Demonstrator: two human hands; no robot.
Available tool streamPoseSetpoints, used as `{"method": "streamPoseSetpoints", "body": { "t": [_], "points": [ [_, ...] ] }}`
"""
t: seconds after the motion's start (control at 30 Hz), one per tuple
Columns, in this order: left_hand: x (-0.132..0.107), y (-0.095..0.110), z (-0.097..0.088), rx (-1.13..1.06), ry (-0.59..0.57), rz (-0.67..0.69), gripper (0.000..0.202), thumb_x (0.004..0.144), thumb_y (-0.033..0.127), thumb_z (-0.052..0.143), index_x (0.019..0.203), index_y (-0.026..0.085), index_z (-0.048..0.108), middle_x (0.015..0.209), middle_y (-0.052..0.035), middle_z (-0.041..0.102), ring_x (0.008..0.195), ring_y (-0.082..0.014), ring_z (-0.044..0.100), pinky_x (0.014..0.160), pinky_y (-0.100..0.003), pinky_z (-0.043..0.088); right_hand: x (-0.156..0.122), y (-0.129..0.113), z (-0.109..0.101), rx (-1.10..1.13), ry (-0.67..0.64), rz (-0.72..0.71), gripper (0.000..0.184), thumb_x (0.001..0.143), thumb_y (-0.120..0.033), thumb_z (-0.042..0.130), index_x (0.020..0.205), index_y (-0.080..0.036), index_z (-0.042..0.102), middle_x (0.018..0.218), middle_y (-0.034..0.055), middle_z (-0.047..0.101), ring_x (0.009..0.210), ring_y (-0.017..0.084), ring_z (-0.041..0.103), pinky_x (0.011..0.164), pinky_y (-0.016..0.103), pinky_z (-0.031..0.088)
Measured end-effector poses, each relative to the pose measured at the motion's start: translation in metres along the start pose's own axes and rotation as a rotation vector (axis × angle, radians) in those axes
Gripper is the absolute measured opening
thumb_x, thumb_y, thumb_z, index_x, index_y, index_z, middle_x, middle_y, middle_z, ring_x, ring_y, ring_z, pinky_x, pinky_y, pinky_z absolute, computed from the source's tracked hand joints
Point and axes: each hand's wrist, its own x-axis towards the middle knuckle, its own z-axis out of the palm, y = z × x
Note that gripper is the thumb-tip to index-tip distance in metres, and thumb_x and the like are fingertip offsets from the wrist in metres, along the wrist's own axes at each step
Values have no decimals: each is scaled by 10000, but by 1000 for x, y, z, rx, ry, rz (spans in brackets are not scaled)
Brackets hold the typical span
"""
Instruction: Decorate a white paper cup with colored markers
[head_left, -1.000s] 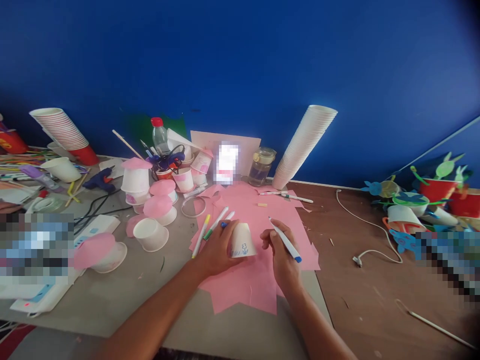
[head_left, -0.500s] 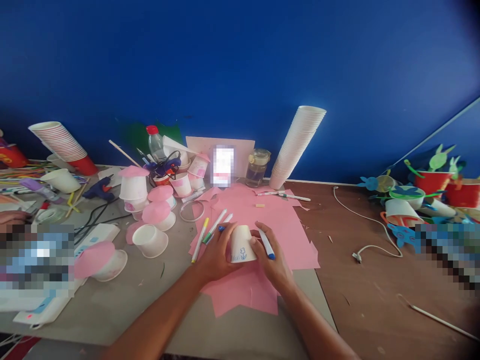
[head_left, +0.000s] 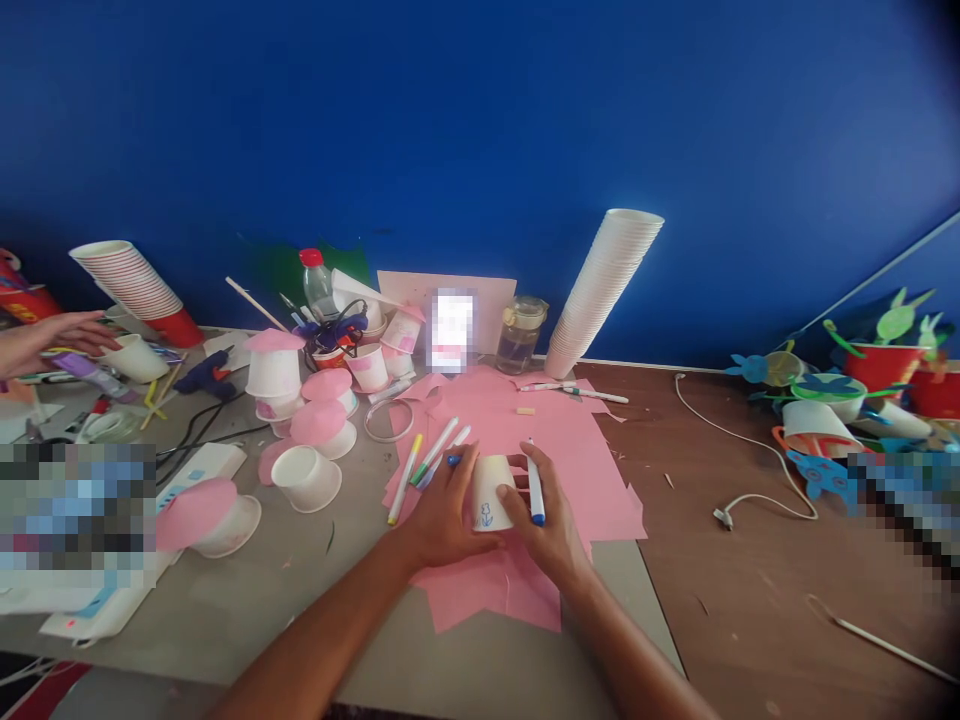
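Observation:
Between my two hands is a white paper cup (head_left: 492, 490), mouth down, with a blue flower and grass strokes drawn near its lower edge. My left hand (head_left: 444, 512) wraps the cup's left side; a blue marker cap (head_left: 454, 460) shows by its fingers. My right hand (head_left: 551, 520) presses its thumb on the cup's right side and also holds a white marker (head_left: 535, 490), blue end toward me, between its fingers. Beneath lies pink paper (head_left: 592, 480). Several markers (head_left: 431, 465) rest on it just left of my left hand.
Pink-topped paper cups (head_left: 322, 425) and a bare white cup (head_left: 306, 478) stand to the left, near a power strip (head_left: 150, 560). Behind are a jar (head_left: 520, 335) and a tall cup stack (head_left: 600, 290). Another person's hand (head_left: 64, 340) reaches in at far left.
My hands have turned the cup slightly, so the drawn flower sits farther left and less grass shows. At far left, the other person's hand has risen and reached toward a white cup.

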Motion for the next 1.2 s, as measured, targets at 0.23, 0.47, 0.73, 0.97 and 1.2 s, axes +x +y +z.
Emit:
{"method": "streamPoseSetpoints", "body": {
  "t": [0.23,0.47,0.73,0.97,1.2],
  "points": [
    [3,2,5,19,38,2,1049,684,485,775,1510,205,193,1450,-201,380,1368,-382,365,1081,-570,390,-1,2,3,-92,4,-13,545,855,-374,622,1339,-240,412,1192,115,605,826,195,634,727,373,560],
    [3,0,5,58,79,-10,1011,681,516,770,1492,222,243,1427,-183,389,1337,-371,398,1041,-541,431,0,-5,-9,183,87,-130,392,955,-434,484,1295,-240,501,918,49,661,797,192,607,787,377,496],
    [3,2,3,59,101,-27,906,668,453,790,1433,262,342,1382,-152,444,1269,-362,466,985,-520,473,3,-12,-10,555,-23,-2,409,862,-563,575,766,-192,717,659,26,549,589,150,465,553,289,386],
    [4,4,4,49,93,-64,870,664,427,795,1407,290,362,1360,-136,454,1235,-350,495,937,-494,507,1,-2,-13,483,-60,18,164,803,-382,687,828,-223,718,738,13,574,654,150,469,600,277,384],
    [5,2,5,24,80,-85,889,663,388,800,1418,298,339,1327,-129,446,1242,-347,476,957,-509,492,-2,-5,-10,320,-75,-20,154,833,-320,617,725,-211,632,681,4,560,657,158,499,601,276,394]
  ]
}}
